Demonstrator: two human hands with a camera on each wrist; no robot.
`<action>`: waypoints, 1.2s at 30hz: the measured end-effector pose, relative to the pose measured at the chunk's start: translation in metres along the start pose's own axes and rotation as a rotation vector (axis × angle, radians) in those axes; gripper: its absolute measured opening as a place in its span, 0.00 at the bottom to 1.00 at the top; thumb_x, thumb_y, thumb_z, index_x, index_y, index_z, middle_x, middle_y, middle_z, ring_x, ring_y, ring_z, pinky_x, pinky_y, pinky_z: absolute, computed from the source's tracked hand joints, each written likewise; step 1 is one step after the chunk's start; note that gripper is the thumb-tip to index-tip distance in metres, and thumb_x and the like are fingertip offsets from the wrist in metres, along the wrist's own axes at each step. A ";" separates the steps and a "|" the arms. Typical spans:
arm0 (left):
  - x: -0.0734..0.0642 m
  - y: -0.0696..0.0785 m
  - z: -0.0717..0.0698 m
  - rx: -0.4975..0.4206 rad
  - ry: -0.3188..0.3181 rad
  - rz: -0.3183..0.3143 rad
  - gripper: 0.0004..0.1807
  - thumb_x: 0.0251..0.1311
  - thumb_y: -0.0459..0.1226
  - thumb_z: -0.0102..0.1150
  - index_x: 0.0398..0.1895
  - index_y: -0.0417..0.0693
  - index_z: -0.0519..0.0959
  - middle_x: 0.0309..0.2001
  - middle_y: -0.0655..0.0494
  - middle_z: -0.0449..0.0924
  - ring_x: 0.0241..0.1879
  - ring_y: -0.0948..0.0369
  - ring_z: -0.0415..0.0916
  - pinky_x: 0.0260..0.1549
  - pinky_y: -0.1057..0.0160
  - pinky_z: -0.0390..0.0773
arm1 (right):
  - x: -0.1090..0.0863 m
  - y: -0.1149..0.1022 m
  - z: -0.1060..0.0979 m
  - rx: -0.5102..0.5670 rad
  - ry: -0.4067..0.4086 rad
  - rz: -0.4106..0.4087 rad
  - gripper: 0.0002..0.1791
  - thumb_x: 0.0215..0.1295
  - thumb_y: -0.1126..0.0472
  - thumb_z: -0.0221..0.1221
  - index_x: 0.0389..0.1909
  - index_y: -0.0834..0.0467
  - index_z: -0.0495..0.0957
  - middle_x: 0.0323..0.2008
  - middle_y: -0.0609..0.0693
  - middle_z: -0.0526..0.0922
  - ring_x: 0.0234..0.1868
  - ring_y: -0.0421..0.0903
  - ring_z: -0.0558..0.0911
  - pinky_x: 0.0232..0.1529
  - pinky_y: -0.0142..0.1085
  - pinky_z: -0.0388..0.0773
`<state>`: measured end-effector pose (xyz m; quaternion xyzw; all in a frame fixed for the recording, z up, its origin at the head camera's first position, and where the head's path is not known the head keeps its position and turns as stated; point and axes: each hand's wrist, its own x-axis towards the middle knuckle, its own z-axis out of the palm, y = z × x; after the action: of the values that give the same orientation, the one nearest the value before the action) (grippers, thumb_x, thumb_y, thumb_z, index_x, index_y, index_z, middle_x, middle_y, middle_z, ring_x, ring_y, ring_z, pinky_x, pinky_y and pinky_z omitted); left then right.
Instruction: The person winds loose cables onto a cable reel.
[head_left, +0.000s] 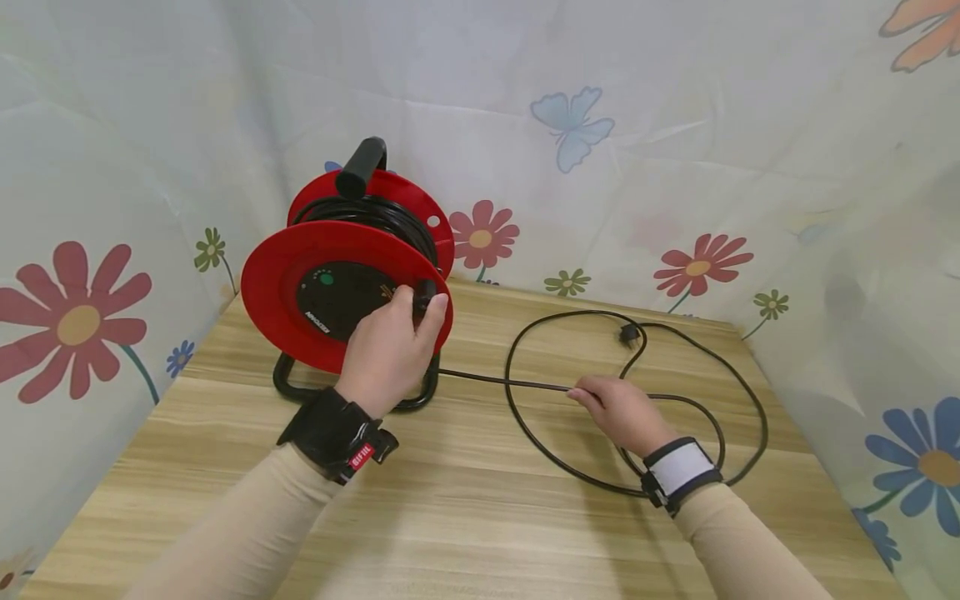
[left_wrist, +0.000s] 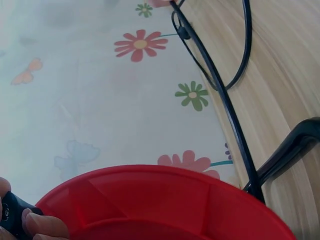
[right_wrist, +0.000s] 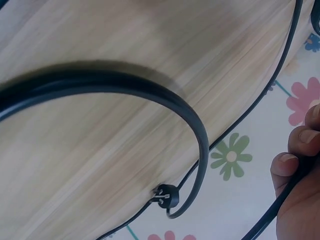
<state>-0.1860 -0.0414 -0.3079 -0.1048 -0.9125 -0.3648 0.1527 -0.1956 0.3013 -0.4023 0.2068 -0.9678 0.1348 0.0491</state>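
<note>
A red cable reel (head_left: 270,287) with a black handle on top stands upright on a black tube frame at the left of the table. My left hand (head_left: 388,348) grips the small black knob (head_left: 425,293) near the right edge of the reel's front disc. Fingers also curl round this knob in the left wrist view. To the right, my right hand (head_left: 626,412) holds the black cable (head_left: 480,379), which runs taut from the reel's lower right side. Beyond that hand the cable lies in loose loops. Its plug (right_wrist: 167,196) rests at the far side.
The wood-grain table (head_left: 480,517) reaches a white flowered curtain (head_left: 675,125) at the back and both sides. Wound cable (head_left: 382,215) fills part of the drum between the red discs. Cable loops (head_left: 750,392) spread over the table's right half.
</note>
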 end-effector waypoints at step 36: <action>-0.021 -0.015 0.036 -0.016 -0.062 -0.016 0.21 0.68 0.54 0.43 0.30 0.46 0.67 0.17 0.53 0.70 0.17 0.58 0.68 0.15 0.61 0.67 | 0.020 -0.023 -0.010 0.046 -0.086 0.047 0.16 0.72 0.50 0.49 0.29 0.54 0.77 0.17 0.45 0.70 0.17 0.39 0.66 0.20 0.35 0.64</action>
<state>-0.1785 -0.0284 -0.3499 -0.1098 -0.9146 -0.3701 0.1206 -0.2035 0.2759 -0.3844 0.1908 -0.9703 0.1490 -0.0002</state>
